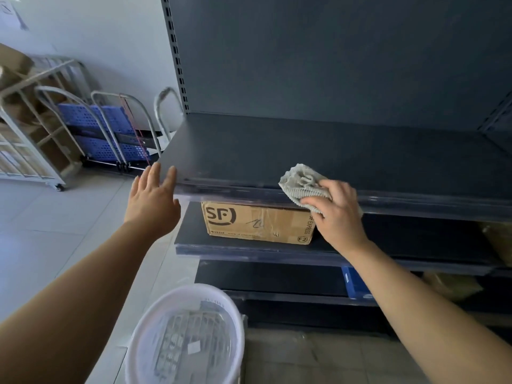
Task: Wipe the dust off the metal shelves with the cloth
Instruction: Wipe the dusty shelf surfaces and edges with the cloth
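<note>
A dark grey metal shelf (318, 151) runs across the middle of the view, bare on top. My right hand (336, 212) grips a bunched pale grey ribbed cloth (303, 181) at the shelf's front edge, the cloth lying partly on the shelf top. My left hand (153, 198) is stretched out with straight fingers at the shelf's left front corner, fingertips at the edge. Lower shelves (277, 278) of the same unit sit below.
A cardboard box (257, 223) marked SF stands on the second shelf. A white plastic basket (185, 336) stands on the tiled floor below my arms. Blue folding trolleys (110, 131) and a metal cage cart (30, 151) stand against the wall at left.
</note>
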Demonstrator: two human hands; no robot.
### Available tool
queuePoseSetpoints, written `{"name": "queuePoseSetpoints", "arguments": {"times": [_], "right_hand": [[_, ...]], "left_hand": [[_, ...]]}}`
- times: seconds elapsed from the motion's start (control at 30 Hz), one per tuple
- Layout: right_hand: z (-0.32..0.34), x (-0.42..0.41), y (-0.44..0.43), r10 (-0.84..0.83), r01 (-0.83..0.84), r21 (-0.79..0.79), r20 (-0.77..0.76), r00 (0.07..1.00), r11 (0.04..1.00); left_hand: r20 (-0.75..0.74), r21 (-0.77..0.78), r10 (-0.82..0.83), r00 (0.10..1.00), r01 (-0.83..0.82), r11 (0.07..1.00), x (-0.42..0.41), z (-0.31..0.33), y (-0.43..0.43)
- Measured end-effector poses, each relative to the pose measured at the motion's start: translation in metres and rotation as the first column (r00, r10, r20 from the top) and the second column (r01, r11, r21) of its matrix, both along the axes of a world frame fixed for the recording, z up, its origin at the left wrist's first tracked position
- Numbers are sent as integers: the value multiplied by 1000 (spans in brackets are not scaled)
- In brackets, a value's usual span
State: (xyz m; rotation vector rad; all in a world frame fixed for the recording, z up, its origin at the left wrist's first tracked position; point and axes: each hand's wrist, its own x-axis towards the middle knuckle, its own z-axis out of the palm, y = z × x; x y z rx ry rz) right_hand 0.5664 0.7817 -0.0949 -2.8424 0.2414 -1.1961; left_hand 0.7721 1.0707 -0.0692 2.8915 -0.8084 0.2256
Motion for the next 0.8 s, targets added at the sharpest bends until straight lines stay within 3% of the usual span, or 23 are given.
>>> {"name": "queuePoseSetpoints", "arguments": {"times": [0.07, 0.13, 0.27, 0.47, 0.8], "right_hand": [[-8, 6, 8, 70, -74, -142, -34, 997, 987], [-12, 15, 16, 79, -88, -184, -52, 996, 979], [-11, 38, 44, 42, -66, -180, -137, 990, 981], [4, 96, 110, 102, -162, -150, -344, 934, 975], [14, 169, 192, 152, -286, -239, -457, 876, 928]], "left_hand": [[-30, -3, 7, 1000, -7, 1000, 1, 0, 7], [-55, -22, -18, 998, 17, 1000, 4, 0, 13], [-82, -49, -97, 992, 94, 994, 9, 1, 25], [-61, -83, -193, 979, 187, 979, 21, 8, 44], [-122, -126, -211, 970, 196, 972, 35, 13, 74]]}}
